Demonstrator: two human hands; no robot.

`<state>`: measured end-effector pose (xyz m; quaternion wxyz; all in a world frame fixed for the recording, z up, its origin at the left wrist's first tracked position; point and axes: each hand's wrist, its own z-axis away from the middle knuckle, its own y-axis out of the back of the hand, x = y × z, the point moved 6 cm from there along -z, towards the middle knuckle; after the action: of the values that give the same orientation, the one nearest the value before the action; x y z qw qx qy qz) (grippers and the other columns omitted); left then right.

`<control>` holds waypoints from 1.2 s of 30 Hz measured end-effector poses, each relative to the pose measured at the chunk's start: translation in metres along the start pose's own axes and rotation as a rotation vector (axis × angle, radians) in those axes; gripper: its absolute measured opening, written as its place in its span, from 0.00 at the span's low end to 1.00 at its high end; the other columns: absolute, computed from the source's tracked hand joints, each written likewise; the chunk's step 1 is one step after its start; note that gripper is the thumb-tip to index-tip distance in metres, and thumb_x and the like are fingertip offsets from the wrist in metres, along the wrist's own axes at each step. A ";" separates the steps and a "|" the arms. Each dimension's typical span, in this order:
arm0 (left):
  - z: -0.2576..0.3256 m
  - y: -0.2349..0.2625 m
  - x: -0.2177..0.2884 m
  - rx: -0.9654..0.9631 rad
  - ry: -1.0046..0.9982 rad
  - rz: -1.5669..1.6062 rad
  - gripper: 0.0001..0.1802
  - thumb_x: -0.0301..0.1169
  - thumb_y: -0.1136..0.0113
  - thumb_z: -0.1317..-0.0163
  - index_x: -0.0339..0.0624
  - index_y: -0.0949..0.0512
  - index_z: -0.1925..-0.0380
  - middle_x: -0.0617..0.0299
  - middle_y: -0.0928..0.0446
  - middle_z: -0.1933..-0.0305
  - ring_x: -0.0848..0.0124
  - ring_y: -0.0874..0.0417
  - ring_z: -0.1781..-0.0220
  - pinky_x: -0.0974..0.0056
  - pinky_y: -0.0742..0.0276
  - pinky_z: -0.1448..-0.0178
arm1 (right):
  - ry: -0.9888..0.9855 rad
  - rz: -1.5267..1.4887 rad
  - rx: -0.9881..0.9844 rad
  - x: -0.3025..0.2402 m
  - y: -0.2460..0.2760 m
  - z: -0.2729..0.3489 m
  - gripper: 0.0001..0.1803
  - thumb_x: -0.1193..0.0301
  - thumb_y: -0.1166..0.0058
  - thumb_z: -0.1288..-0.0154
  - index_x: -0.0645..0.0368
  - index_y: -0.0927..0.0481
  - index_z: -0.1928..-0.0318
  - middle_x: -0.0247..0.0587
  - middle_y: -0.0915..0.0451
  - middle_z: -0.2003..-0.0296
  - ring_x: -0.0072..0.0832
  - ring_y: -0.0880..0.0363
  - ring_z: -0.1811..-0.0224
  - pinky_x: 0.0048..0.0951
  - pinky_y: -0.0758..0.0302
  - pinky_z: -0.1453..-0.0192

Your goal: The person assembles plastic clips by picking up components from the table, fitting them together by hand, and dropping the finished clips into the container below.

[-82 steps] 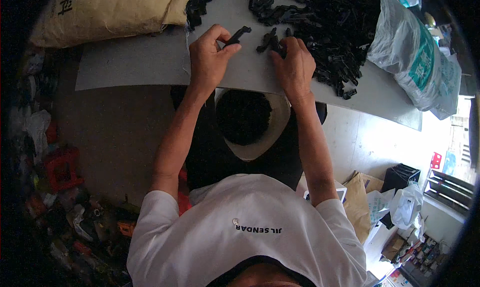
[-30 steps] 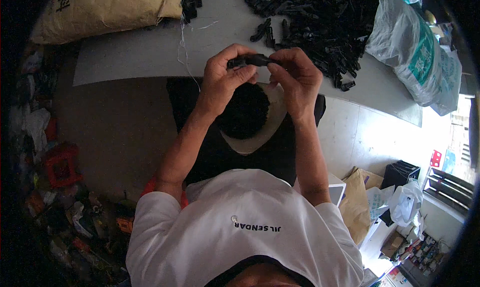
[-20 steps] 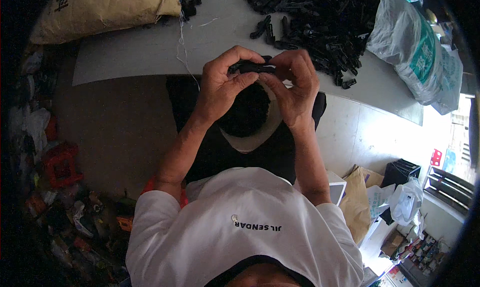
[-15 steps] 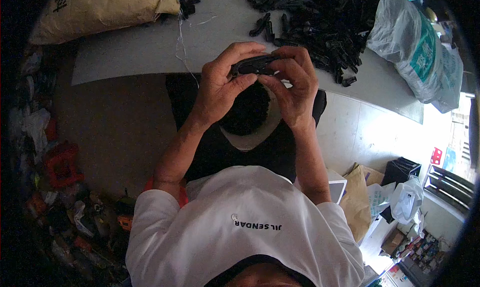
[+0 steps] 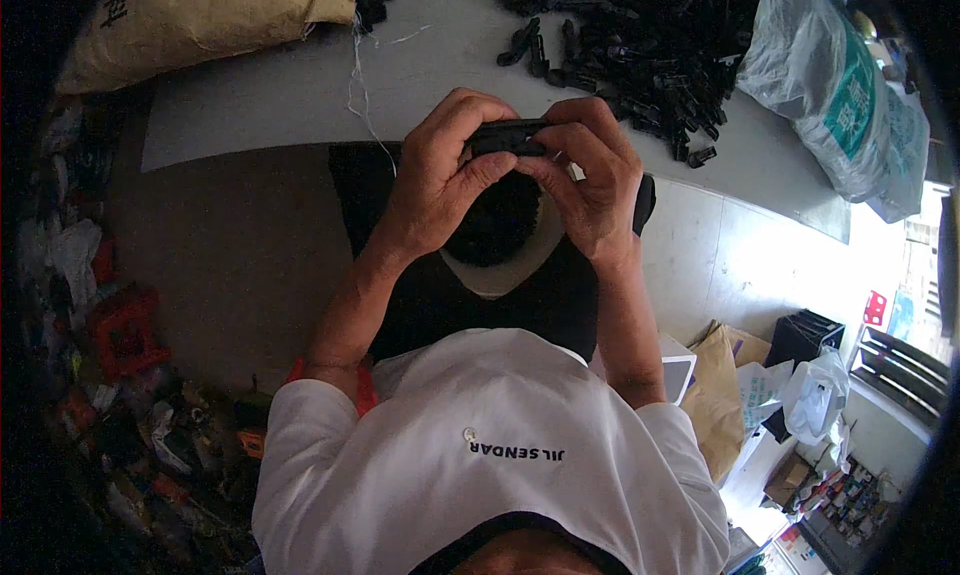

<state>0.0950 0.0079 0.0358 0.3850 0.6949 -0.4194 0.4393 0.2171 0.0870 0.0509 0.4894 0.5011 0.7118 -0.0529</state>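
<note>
Both hands meet in front of me, just off the near edge of the table, around one long black plastic part [image 5: 503,138]. My left hand [image 5: 440,165] is closed on its left end, fingers over the far side and thumb along the near side. On the right end, my right hand [image 5: 592,170] pinches the part with thumb and fingertips. The fingers cover both ends, so its full shape is hidden. Below the hands, a pale round container [image 5: 545,220] with dark contents sits between my legs.
A heap of black plastic parts [image 5: 650,45] covers the table's far right, beside a clear and green plastic bag [image 5: 815,95]. A tan woven sack [image 5: 200,25] lies far left, with loose white string [image 5: 362,95] nearby. A red crate [image 5: 128,330] stands among clutter on the left floor.
The black part has been turned in my fingers, so a straighter, flatter side shows. Both hands have stayed in nearly the same place and keep their hold.
</note>
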 end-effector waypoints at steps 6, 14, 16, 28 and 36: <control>0.001 0.003 0.004 -0.015 0.010 -0.178 0.13 0.34 0.46 0.34 0.34 0.26 0.59 0.57 0.26 0.65 0.70 0.23 0.68 0.67 0.26 0.64 | 0.013 0.063 -0.067 -0.001 -0.007 0.003 0.16 0.72 0.32 0.54 0.61 0.24 0.65 0.44 0.26 0.65 0.39 0.22 0.68 0.34 0.25 0.68; 0.014 0.005 -0.001 0.064 -0.165 -0.277 0.15 0.38 0.46 0.34 0.36 0.25 0.61 0.54 0.23 0.69 0.64 0.19 0.70 0.64 0.25 0.67 | -0.042 0.100 -0.286 -0.007 -0.014 0.001 0.19 0.71 0.37 0.51 0.62 0.28 0.59 0.46 0.27 0.69 0.46 0.24 0.69 0.40 0.27 0.68; 0.018 0.005 0.000 0.088 -0.241 -0.302 0.15 0.39 0.46 0.35 0.36 0.24 0.62 0.54 0.23 0.69 0.63 0.18 0.70 0.64 0.25 0.67 | -0.008 0.099 -0.271 -0.009 -0.014 0.003 0.18 0.70 0.36 0.51 0.61 0.27 0.60 0.46 0.27 0.70 0.46 0.24 0.70 0.40 0.28 0.68; -0.001 0.009 -0.009 -0.052 -0.120 -0.473 0.19 0.30 0.37 0.43 0.39 0.29 0.53 0.50 0.28 0.54 0.57 0.23 0.52 0.59 0.25 0.54 | -0.045 0.257 -0.331 0.040 -0.001 -0.004 0.14 0.70 0.34 0.50 0.59 0.20 0.62 0.40 0.25 0.73 0.33 0.25 0.75 0.29 0.27 0.72; -0.082 -0.010 -0.060 0.180 -0.340 -0.925 0.20 0.23 0.37 0.48 0.38 0.29 0.55 0.51 0.31 0.60 0.54 0.27 0.57 0.51 0.27 0.56 | -0.084 0.815 -0.062 0.078 -0.023 -0.077 0.15 0.65 0.37 0.51 0.60 0.21 0.64 0.48 0.22 0.67 0.47 0.21 0.65 0.44 0.25 0.65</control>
<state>0.0651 0.1005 0.0042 0.4041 0.9004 -0.0845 0.1374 0.1489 0.1712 0.0225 0.5136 0.7246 0.4357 0.1464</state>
